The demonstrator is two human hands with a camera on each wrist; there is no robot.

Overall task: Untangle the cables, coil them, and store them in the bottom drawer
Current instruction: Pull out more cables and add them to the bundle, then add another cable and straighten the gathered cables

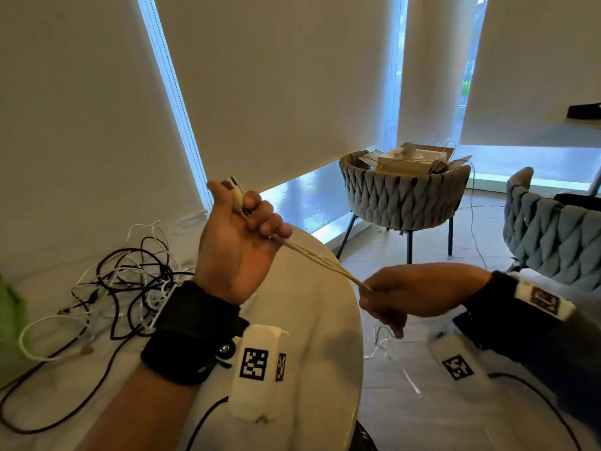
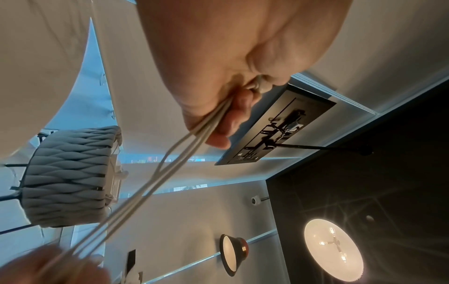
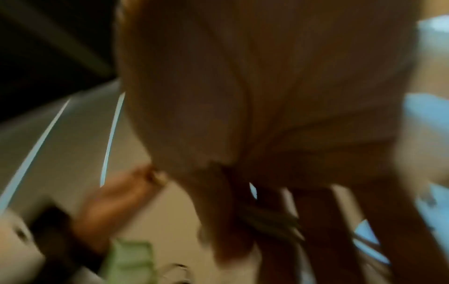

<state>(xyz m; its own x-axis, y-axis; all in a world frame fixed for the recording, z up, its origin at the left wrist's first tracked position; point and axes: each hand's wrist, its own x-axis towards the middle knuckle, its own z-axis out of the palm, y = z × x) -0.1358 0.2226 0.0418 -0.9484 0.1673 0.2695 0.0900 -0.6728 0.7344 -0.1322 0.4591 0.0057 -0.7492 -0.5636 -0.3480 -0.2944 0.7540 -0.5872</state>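
My left hand point(image 1: 234, 245) raised, fist clamped round plug end of thin cream cable point(image 1: 320, 260). My right hand point(image 1: 403, 292) pinches folded strands, stretched taut over round white table point(image 1: 325, 336). Cable light, limp, smooth: judge grip near fold safest. Remaining black-and-white cable tangle point(image 1: 123, 284) lies on table.

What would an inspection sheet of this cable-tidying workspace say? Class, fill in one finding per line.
Surface: round white table, partly bare.
Job's things: white cable folded into several strands, stretched taut between both hands; drawer not seen.
Clutter: green object at the table's left edge.
Grippers: left hand grips the cable's plug end, raised; right hand pinches the strands lower down.
Cables: black-and-white tangled pile lies on the table, still unsorted.
Surroundings: woven chair carrying boxes, drawn blinds.
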